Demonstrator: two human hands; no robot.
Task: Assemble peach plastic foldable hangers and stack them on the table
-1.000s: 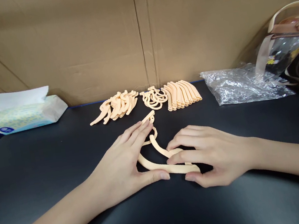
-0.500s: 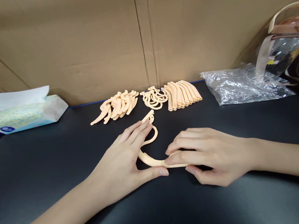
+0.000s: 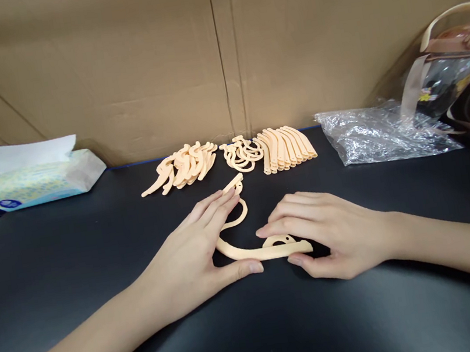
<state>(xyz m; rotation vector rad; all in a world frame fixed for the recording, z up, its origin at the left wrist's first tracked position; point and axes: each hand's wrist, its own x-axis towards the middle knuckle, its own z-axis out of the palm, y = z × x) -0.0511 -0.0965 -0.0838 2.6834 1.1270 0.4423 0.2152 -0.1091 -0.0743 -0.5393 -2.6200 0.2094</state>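
Flat on the black tabletop lies a beige plastic clothes hanger, its curved arm running to the right and its hook pointing away from me. My left hand is closed around its left part, with fingers laid over the upper end and the thumb along the lower edge. The palm hides much of that side. Over the right end, my right hand has its fingers apart. Its thumb is close to the arm's lower edge; contact is unclear. A small loop with holes shows beneath the fingers.
At the back are a pile of curved beige arms, loose beige hooks and a neat row of arms. Tissues stand left; a clear plastic bag and bottle are right. Cardboard rises behind.
My right hand has lifted slightly and its fingers have come off the hanger's right end, which now shows. The left hand stays in place.
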